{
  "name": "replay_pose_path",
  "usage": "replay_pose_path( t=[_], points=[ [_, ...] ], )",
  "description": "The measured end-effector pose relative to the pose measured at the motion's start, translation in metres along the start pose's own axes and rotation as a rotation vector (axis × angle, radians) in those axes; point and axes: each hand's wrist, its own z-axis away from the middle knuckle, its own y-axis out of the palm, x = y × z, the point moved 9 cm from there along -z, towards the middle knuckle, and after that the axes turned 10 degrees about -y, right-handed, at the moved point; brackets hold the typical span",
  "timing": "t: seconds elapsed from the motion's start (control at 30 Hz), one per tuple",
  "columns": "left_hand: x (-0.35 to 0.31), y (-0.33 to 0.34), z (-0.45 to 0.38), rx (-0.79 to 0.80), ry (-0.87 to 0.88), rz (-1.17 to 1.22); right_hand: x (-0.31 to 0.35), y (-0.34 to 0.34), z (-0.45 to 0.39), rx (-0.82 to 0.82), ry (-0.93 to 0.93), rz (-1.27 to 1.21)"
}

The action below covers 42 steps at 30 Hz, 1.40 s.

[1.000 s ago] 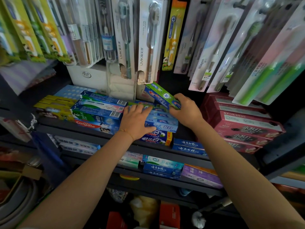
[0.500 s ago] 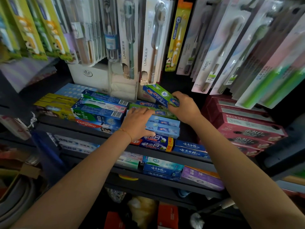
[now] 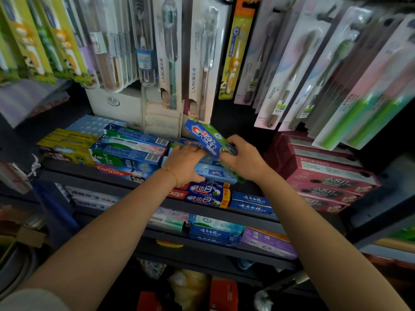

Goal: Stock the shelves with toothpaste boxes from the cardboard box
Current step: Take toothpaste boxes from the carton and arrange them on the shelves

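My right hand (image 3: 244, 160) grips the near end of a blue and green Crest toothpaste box (image 3: 208, 140). The box is tilted, its far end raised toward the hanging toothbrush cards. Below it lies a stack of light blue Crest boxes (image 3: 215, 172) on the upper dark shelf (image 3: 101, 176). My left hand (image 3: 184, 164) rests palm down on the left part of that stack, its fingertips right by the underside of the tilted box. The cardboard box is not in view.
Darlie and Colgate boxes (image 3: 128, 158) lie stacked to the left, pink boxes (image 3: 325, 176) to the right. Toothbrush packs (image 3: 199, 63) hang just above the tilted box. A lower shelf (image 3: 213, 243) holds more blue and purple boxes. The floor below is cluttered.
My left hand has slid farther back and right along the stack, up to the tilted box. My right hand keeps its grip on the box, which is tilted somewhat more steeply.
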Motion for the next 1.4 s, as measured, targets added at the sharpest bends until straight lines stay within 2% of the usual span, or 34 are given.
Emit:
replay_pose_path(
  t=[0.13,0.37,0.47,0.53,0.63,0.77,0.9,1.1,1.17,1.27,1.33,1.4],
  points=[
    [0.001,-0.022,0.000,-0.027,0.002,-0.056,-0.005,-0.016,0.010,-0.062,0.014,0.044],
    [-0.005,-0.025,0.027,0.214,0.025,-0.077,-0.012,-0.030,0.002,-0.088,0.017,0.165],
    [-0.005,-0.006,0.041,0.213,0.005,-0.066,-0.016,-0.017,-0.002,-0.041,0.022,0.177],
    [-0.003,0.008,0.048,0.213,-0.023,-0.138,-0.018,-0.004,-0.005,0.021,0.011,0.184],
    [-0.003,0.017,0.050,0.150,-0.013,-0.230,-0.015,0.010,-0.012,0.090,-0.041,0.205],
    [-0.005,0.012,0.043,0.035,0.021,-0.211,-0.007,0.030,-0.029,0.182,-0.101,0.286],
    [-0.004,0.012,0.042,0.005,0.020,-0.209,0.000,0.056,-0.039,0.357,-0.112,0.405],
    [0.000,0.008,0.038,-0.082,0.024,-0.273,-0.008,0.054,-0.037,0.402,-0.065,0.436],
    [-0.001,0.006,0.035,-0.099,0.039,-0.262,-0.013,0.050,-0.034,0.373,-0.034,0.396],
    [-0.003,0.007,0.032,-0.064,0.036,-0.247,-0.027,0.029,-0.029,0.188,0.056,0.388],
    [-0.004,0.007,0.031,-0.062,0.037,-0.235,-0.042,0.020,-0.020,0.081,0.163,0.380],
    [-0.009,0.005,0.030,-0.080,0.058,-0.221,-0.058,0.023,-0.011,0.066,0.291,0.278]
  ],
)
